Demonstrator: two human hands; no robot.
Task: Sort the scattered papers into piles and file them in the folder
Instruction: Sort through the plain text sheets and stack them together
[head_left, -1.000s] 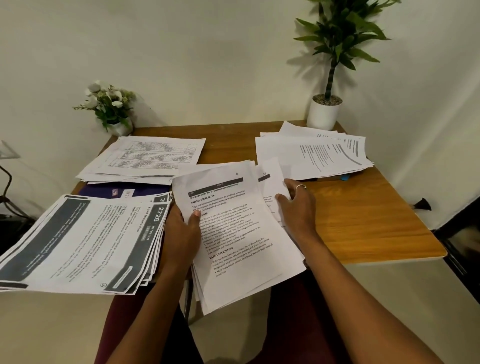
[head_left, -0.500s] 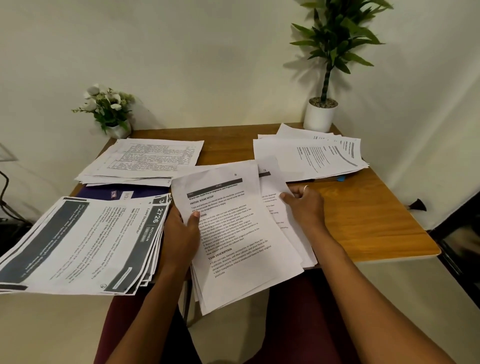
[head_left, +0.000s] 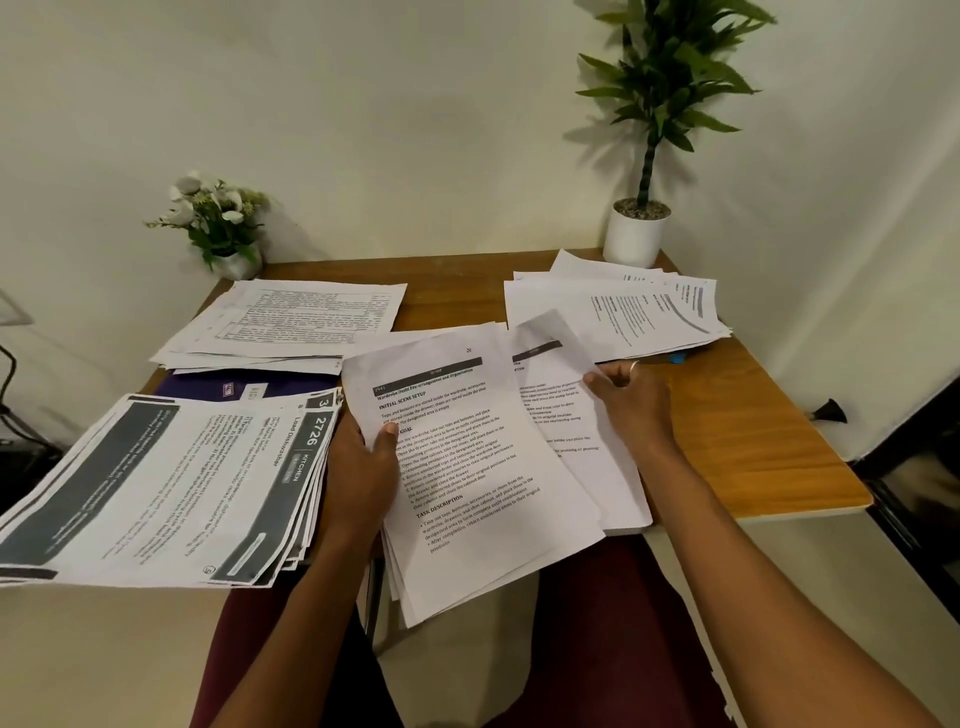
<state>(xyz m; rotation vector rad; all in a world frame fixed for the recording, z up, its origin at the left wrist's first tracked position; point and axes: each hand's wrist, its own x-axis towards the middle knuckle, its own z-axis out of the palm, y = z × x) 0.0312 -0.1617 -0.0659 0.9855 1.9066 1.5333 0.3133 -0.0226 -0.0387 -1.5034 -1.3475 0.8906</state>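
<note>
open table (head_left: 753, 457) right, paper pile (head_left: 156, 483) blocking left

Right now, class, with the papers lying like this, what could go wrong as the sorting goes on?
1. The big pile on the left juts past the table edge; a nudge could slide it off.
2. The left hand grips a stack that overhangs the near edge while the right hand pinches one sheet; pages may slip loose.
3. The folder lies partly under piles; pulling it out could upset them.

A wooden table (head_left: 753, 441) stood against a cream wall (head_left: 389, 130); a potted plant (head_left: 636, 231) occupied the upper right, white flowers (head_left: 213, 213) the upper left.
</note>
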